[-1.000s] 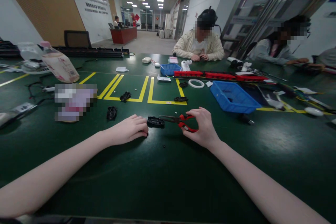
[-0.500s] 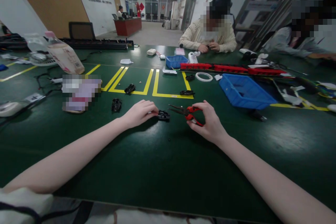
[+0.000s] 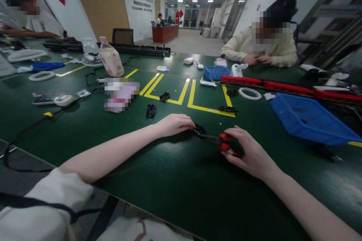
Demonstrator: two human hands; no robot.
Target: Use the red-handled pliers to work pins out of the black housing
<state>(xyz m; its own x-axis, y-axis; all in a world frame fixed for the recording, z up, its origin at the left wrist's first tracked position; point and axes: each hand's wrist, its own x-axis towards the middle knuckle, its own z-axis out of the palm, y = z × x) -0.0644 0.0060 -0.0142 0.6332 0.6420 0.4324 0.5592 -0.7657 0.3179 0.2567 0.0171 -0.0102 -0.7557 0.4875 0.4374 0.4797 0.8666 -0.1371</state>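
Note:
My left hand [image 3: 178, 124] is closed on the near side of a small black plastic part [image 3: 200, 128], pinching it at the table surface. In my right hand [image 3: 249, 152] is a pair of long-nose pliers [image 3: 223, 144] with red and black handles. The tips of the pliers point left and reach the black part; whether they grip anything there is too small to tell. Similar black parts lie beyond: one [image 3: 151, 111] left of my hands, another [image 3: 164, 96] at a yellow tape line, and a flatter one [image 3: 227, 109] on the tape at the right.
On the green table [image 3: 181, 188], a blue bin [image 3: 308, 118] stands at the right, with a smaller blue bin [image 3: 216, 73] farther back. A tape roll [image 3: 249, 93], a bottle [image 3: 111, 60] and a phone [image 3: 123, 96] lie around. Across the table sits a person [image 3: 261, 41].
The pliers have moved left, and their tips now meet the black part; before, they were apart from it. My view has turned left, shifting everything rightward.

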